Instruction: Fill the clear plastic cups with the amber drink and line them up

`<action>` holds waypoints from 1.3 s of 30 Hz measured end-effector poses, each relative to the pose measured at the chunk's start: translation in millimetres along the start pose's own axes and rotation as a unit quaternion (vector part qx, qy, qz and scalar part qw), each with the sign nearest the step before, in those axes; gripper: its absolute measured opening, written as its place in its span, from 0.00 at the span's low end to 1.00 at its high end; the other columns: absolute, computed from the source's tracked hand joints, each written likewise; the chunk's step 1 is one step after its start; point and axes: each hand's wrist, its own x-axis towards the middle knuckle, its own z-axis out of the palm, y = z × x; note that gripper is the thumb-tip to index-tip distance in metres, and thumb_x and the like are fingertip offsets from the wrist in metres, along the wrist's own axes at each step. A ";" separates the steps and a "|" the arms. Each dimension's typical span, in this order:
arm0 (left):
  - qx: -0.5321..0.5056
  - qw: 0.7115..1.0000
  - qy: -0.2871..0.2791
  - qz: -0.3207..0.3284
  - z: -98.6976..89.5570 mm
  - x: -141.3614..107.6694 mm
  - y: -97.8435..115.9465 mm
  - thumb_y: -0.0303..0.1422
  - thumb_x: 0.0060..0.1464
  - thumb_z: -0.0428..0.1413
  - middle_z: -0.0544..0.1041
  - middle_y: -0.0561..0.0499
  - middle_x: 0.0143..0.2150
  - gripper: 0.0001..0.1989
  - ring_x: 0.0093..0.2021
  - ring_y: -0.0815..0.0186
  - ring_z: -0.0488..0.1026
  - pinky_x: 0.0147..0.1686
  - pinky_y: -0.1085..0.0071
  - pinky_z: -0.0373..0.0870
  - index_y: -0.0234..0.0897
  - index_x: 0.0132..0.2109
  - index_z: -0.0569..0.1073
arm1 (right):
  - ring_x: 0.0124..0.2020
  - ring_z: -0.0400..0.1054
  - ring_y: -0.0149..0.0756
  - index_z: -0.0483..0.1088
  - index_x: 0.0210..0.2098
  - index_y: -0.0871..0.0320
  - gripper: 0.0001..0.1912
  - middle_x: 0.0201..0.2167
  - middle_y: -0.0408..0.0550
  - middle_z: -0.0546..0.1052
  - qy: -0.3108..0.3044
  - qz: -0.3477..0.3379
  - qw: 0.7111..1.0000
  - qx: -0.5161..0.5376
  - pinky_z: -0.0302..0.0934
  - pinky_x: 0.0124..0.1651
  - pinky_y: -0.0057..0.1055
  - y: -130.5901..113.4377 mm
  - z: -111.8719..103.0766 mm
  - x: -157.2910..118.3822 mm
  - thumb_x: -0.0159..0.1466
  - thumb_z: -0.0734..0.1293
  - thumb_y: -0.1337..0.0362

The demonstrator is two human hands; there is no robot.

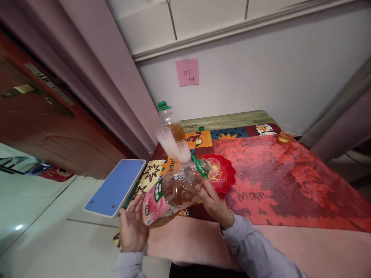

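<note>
A large clear bottle (179, 189) of amber drink with a pink label and a green neck ring lies tilted between my hands, its mouth toward the upper right. My left hand (133, 226) cups the base, fingers underneath and thumb apart. Near the neck, my right hand (213, 202) grips the bottle's side. The mouth is at a clear plastic cup (214, 165), which stands in a red scalloped plate (230, 177). Whether liquid is flowing I cannot tell. Just beyond the bottle are stacks of clear cups (169, 144), partly overlapping in view.
Behind the cups stands another bottle (175, 129) with a green cap. A small green cap (201, 128) lies on the table. At the far right corner is a cup (286, 134) with amber liquid. A red sheet (269, 181) covers the table's right; a blue board (116, 187) is at left.
</note>
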 end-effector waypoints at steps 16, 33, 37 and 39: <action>-0.065 0.994 0.012 -0.088 29.5 -15.1 -2.3 0.58 0.56 0.59 0.88 0.44 0.51 0.28 0.66 0.41 0.76 0.65 0.42 0.74 0.43 0.53 0.84 | 0.81 0.52 0.50 0.63 0.76 0.44 0.41 0.75 0.49 0.69 -0.027 -0.013 1.000 -0.002 0.49 0.82 0.52 -0.8 -0.4 10.4 0.72 0.62 0.31; -0.054 0.994 0.064 -0.077 22.3 -22.1 21.8 0.45 0.54 0.63 0.89 0.48 0.47 0.17 0.67 0.43 0.76 0.68 0.45 0.71 0.40 0.45 0.87 | 0.78 0.58 0.47 0.63 0.75 0.47 0.40 0.77 0.52 0.66 0.023 0.014 0.998 0.049 0.50 0.81 0.50 23.8 1.4 12.2 0.72 0.63 0.32; -0.046 0.993 0.075 -0.083 26.1 -25.4 28.4 0.42 0.54 0.63 0.89 0.49 0.46 0.15 0.64 0.43 0.78 0.65 0.45 0.75 0.40 0.44 0.86 | 0.78 0.58 0.47 0.63 0.74 0.47 0.40 0.77 0.52 0.65 0.025 0.024 0.999 0.039 0.51 0.81 0.50 26.2 1.1 12.5 0.73 0.61 0.31; -0.045 0.992 0.075 -0.089 25.8 -26.0 31.7 0.41 0.54 0.63 0.88 0.48 0.44 0.14 0.63 0.42 0.79 0.63 0.44 0.77 0.39 0.44 0.86 | 0.78 0.57 0.46 0.63 0.74 0.48 0.40 0.77 0.52 0.65 0.026 0.025 0.999 0.038 0.49 0.82 0.51 28.1 1.0 13.0 0.73 0.61 0.31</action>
